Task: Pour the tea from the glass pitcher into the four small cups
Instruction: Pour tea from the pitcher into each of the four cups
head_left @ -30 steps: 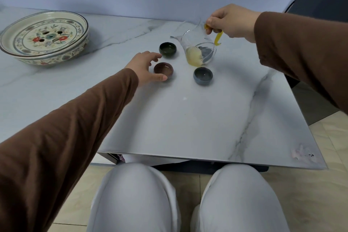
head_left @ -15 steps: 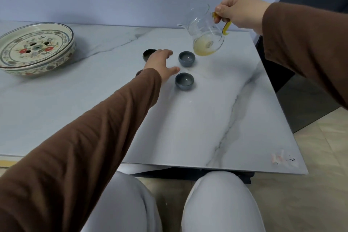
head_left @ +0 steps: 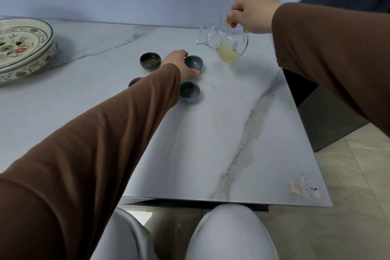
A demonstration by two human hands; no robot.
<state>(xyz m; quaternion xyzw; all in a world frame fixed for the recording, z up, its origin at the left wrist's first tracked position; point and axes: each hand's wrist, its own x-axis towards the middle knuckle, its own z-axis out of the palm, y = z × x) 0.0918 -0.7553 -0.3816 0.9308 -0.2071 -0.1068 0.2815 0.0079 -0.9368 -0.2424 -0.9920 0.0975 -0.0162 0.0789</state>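
Right hand, in a brown sleeve, pinches the yellow handle of a glass pitcher and holds it in the air above the far right part of the worktop. The pitcher is tilted, its spout pointing left and slightly down toward the cups, and a small pool of pale yellow tea sits in its lowest part. No tea is seen leaving the spout. Left hand, also in a brown sleeve, reaches across the worktop with its fingers curved loosely around the near side of a blue-grey cup, thumb beside the cup; whether it truly grips the cup cannot be told. Four small cups stand in a loose square. A dark green cup stands to the left of the blue-grey one. A second blue-grey cup stands nearer the person, just right of the left sleeve. A brown cup is mostly hidden behind that sleeve. What the cups hold cannot be made out. At the far left edge, well apart from the cups, sits a wide painted ceramic dish. The worktop is pale marble with grey veins. Two knees in light trousers show below its near edge.
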